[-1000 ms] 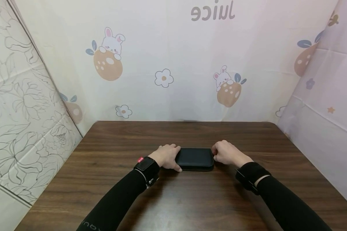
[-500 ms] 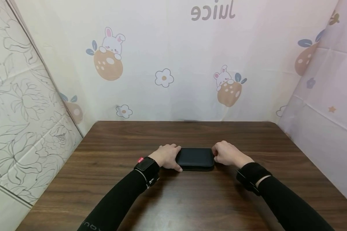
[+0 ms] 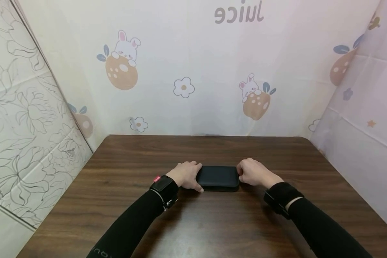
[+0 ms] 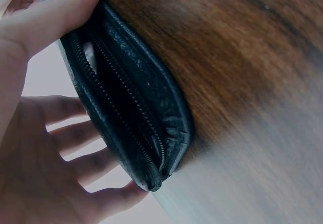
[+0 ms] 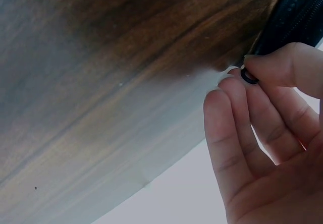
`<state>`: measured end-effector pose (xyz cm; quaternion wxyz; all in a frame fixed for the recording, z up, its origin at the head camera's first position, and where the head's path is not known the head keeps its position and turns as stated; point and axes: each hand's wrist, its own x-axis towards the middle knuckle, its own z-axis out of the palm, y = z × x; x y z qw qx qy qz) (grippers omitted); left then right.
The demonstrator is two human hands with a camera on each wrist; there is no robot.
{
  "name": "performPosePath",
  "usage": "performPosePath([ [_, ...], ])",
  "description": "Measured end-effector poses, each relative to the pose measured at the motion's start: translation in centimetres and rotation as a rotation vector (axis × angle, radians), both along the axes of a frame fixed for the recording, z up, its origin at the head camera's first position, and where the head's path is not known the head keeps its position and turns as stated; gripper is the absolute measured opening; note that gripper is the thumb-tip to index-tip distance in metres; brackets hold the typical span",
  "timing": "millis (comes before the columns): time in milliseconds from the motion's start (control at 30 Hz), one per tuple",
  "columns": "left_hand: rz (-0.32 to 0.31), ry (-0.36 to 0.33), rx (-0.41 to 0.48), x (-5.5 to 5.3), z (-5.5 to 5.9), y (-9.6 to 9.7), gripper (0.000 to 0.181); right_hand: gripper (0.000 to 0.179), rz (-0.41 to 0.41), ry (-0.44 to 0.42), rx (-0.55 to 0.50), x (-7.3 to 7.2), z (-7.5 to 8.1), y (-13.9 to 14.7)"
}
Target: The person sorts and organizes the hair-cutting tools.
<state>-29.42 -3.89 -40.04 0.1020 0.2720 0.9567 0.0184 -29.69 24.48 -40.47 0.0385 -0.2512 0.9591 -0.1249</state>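
Observation:
A black leather-like zip wallet (image 3: 217, 178) lies flat on the brown wooden table. My left hand (image 3: 187, 175) grips its left end, thumb on the near edge and fingers spread along the top. In the left wrist view the zipper (image 4: 121, 78) gapes at that end, its two rows of teeth apart, and a small whitish bit (image 4: 91, 57) shows inside. At the right end, my right hand (image 3: 254, 172) pinches a small dark ring-like zipper pull (image 5: 247, 76) between thumb and forefinger, the other fingers curled in. The wallet's corner shows just beyond the thumb.
The dark wood-grain tabletop (image 3: 135, 215) stretches around the wallet on all sides. Behind it hangs a pale curtain (image 3: 209, 64) printed with rabbits and flowers. A line-drawn floral panel (image 3: 29, 122) stands on the left.

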Motion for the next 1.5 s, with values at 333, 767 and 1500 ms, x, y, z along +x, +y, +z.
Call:
performPosePath([
  [333, 0.010, -0.009, -0.004, 0.11, 0.11, 0.08, 0.095, 0.026, -0.009, 0.021, 0.005, 0.09, -0.09, -0.17],
  [767, 0.013, -0.008, -0.012, 0.15, 0.21, 0.08, 0.095, 0.023, -0.023, 0.041, 0.033, 0.17, -0.14, -0.32],
  [1500, 0.009, -0.009, -0.019, -0.03, -0.07, 0.16, 0.094, 0.026, -0.028, -0.020, 0.014, 0.87, -0.04, -0.05],
])
